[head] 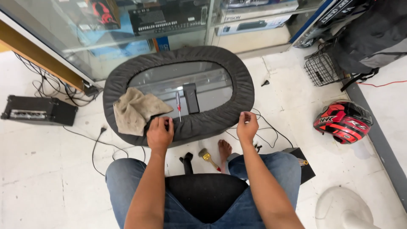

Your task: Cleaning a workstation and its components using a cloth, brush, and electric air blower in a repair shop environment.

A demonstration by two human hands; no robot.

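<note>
**poster1:** Fingers (157, 123) of the left hand (160, 133) curled down, pinching the near rim of a big oval frame wrapped in dark grey fabric with a shiny clear panel in the middle (178, 91). Same story on the right hand (247, 126): fingers bent and closed on the fabric edge, thumb tucked under, can't see exactly how much cloth is caught. Both forearms stretched straight forward from the lap, hands well apart, knuckles up.

**poster2:** Counting the stuff?

**poster1:** Two hands, one oval frame, sitting on the white tiled floor (51, 169) right in front of the knees. On the panel: one crumpled beige rag (133, 109) just beside the left hand, touching it or nearly; one thin screwdriver with a red and clear handle (178, 105) pointing toward the near rim; one small dark rectangular block (191, 98) right next to it.

**poster2:** And around it?

**poster1:** One small paintbrush with a yellowish handle (206, 156) on the floor between the knees, next to one bare foot (224, 151). One red and black motorcycle helmet (343, 121) off to the right, well apart. One black wire basket (321, 68) further back on the right. One black boxy device (39, 110) far left, with black cables (97, 142) trailing across the tiles. Glass display case (127, 38) behind the frame, boxes inside. Blue jeans on both legs, black seat edge between them.
</note>
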